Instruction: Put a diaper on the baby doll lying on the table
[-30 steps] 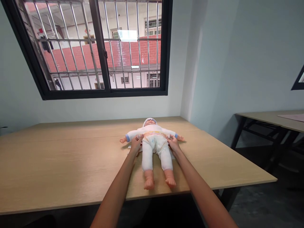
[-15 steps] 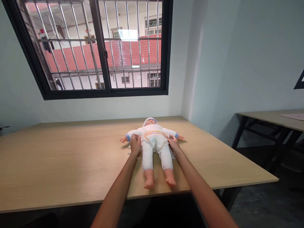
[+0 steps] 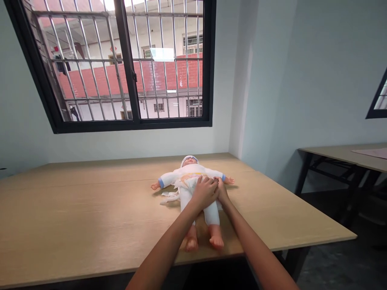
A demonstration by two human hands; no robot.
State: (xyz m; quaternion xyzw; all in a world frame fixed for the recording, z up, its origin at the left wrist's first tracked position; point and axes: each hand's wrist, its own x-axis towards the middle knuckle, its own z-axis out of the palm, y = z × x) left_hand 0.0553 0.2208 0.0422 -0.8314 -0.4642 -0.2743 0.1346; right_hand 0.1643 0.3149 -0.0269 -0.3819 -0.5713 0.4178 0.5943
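Baby doll [image 3: 193,181] is what we have under both hands: it lies on its back on the wooden table [image 3: 75,217], head toward the barred window [image 3: 121,64] and bare feet toward the table's near edge. Our left hand [image 3: 205,192] reaches across the doll's body and lies over its hip on the doll's far-right side, fingers curled down onto the cloth there. Our right hand [image 3: 222,191] sits just beside the doll at that same hip, touching the left hand. We cannot tell whether either hand pinches anything, since the left one covers the spot (the fingertips are hidden).

To do this well, in our judgement, we should keep one hand pressing the doll flat at the hip while the other works the cloth, so the body does not slide across the smooth table. Small, close movements look wiser than a pull, because the doll seems light.

As for its looks, the doll wears a white top with blue cuffs, white leggings and a white cap with a coloured band. A pale printed diaper shows at its waist. Its arms are spread out to both sides. Beside the doll's other hip, a loose flap of white material [image 3: 169,196] lies crumpled on the table.
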